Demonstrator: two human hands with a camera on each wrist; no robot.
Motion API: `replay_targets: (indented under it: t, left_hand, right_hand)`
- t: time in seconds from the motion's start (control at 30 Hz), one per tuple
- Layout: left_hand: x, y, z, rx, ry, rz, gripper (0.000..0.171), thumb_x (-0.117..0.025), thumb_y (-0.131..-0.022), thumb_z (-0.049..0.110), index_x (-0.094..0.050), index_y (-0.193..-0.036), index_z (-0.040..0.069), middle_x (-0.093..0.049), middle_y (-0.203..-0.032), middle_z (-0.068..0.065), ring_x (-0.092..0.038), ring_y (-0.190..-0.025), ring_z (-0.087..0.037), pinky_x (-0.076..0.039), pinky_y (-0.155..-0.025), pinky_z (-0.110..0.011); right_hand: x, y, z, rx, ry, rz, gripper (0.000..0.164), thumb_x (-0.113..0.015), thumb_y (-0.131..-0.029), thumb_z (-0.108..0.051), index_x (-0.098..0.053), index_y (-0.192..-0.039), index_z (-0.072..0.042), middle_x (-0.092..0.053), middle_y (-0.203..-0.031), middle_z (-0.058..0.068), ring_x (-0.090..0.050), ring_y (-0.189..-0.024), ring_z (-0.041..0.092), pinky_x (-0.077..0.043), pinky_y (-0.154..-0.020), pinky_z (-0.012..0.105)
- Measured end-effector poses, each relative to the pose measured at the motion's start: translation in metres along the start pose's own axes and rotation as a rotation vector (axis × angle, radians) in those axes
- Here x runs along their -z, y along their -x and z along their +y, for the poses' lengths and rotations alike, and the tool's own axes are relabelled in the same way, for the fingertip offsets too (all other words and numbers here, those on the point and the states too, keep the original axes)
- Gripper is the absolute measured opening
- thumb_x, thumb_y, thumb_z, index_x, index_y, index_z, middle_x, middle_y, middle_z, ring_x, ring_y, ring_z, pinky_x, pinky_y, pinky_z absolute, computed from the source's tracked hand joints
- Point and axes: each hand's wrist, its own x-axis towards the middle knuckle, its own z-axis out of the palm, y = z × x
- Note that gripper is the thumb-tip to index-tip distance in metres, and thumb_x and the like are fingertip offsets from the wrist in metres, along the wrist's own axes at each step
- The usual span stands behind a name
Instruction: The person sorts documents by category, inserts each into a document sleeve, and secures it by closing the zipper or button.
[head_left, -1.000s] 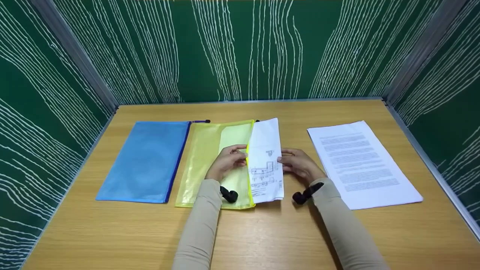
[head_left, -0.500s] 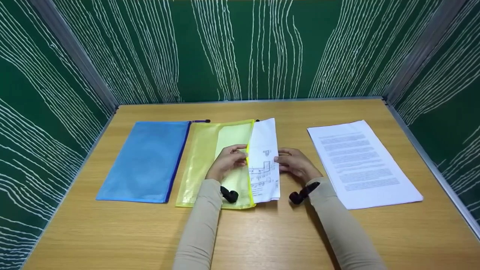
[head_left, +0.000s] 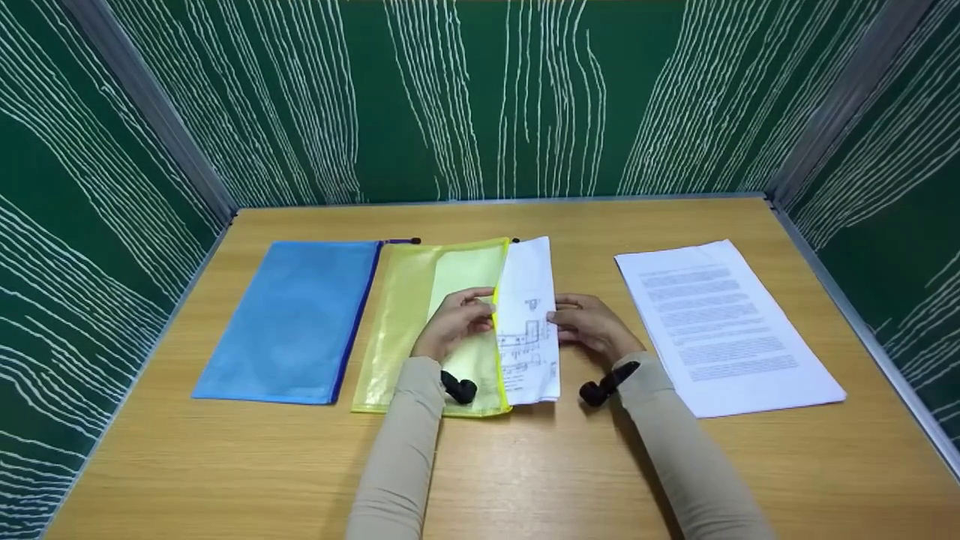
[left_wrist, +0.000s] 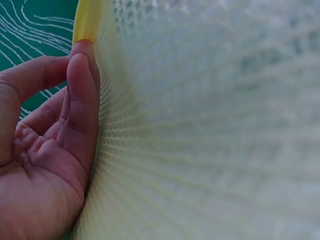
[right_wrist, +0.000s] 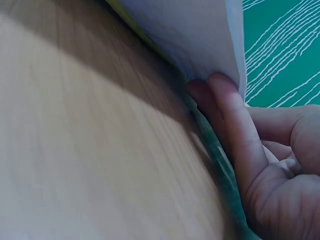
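A yellow mesh zip folder (head_left: 405,322) lies in the middle of the table, its right side gaping. A stack of printed papers (head_left: 529,300) is partly inside it, and a strip with line drawings sticks out to the right. My left hand (head_left: 456,322) pinches the folder's yellow opening edge between thumb and fingers, as the left wrist view also shows at the zip edge (left_wrist: 87,20). On the other side, my right hand (head_left: 596,326) pinches the papers' outer edge; in the right wrist view the thumb and fingers meet at the sheets (right_wrist: 200,40). The papers' inner part shows pale through the mesh.
To the left lies a blue zip folder (head_left: 289,322) with a dark blue zip edge. Another stack of printed text sheets (head_left: 720,330) lies at the right, close to my right forearm. Green walls (head_left: 525,105) with white lines stand around the wooden table (head_left: 517,480).
Over the first half second my right hand moved slightly left, and the papers slid a little deeper into the yellow folder. Since then, hardly anything has moved. My left hand has stayed in place.
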Motion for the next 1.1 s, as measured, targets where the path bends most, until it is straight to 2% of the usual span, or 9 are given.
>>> replay_targets:
  t: [0.27, 0.63, 0.87, 1.1]
  left_hand:
    - [0.002, -0.001, -0.001, -0.005, 0.001, -0.003, 0.046, -0.063, -0.09, 0.005, -0.053, -0.135, 0.005, -0.059, -0.083, -0.005, -0.06, -0.065, -0.013, -0.053, -0.061, -0.023]
    - [-0.001, -0.002, -0.001, -0.001, 0.025, 0.009, 0.046, -0.062, -0.089, 0.003, -0.053, -0.133, 0.002, -0.059, -0.082, -0.005, -0.059, -0.064, -0.013, -0.053, -0.06, -0.022]
    - [-0.001, 0.0, 0.002, 0.002, -0.001, 0.009, 0.044, -0.061, -0.09, 0.003, -0.055, -0.133, 0.005, -0.059, -0.081, -0.005, -0.06, -0.063, -0.012, -0.053, -0.06, -0.022]
    - [-0.001, 0.0, 0.003, 0.01, 0.01, 0.015, 0.045, -0.062, -0.089, 0.002, -0.055, -0.133, 0.004, -0.06, -0.082, -0.004, -0.059, -0.062, -0.012, -0.052, -0.059, -0.021]
  right_hand:
    - [0.005, 0.004, -0.004, -0.021, 0.013, 0.006, 0.058, -0.061, -0.091, -0.002, -0.037, -0.142, 0.007, -0.068, -0.092, 0.002, -0.069, -0.077, 0.013, -0.058, -0.073, 0.024]
    - [0.003, 0.003, -0.003, -0.032, 0.016, 0.037, 0.053, -0.059, -0.091, 0.0, -0.04, -0.141, 0.006, -0.067, -0.096, 0.005, -0.068, -0.079, 0.013, -0.058, -0.074, 0.024]
    - [-0.002, 0.003, -0.003, -0.01, 0.011, 0.028, 0.053, -0.059, -0.092, 0.0, -0.04, -0.141, 0.005, -0.066, -0.101, 0.004, -0.068, -0.081, 0.012, -0.058, -0.075, 0.024]
    - [-0.007, 0.002, -0.004, -0.022, 0.004, 0.04, 0.053, -0.059, -0.092, 0.0, -0.04, -0.142, 0.005, -0.067, -0.098, 0.006, -0.068, -0.08, 0.012, -0.058, -0.073, 0.023]
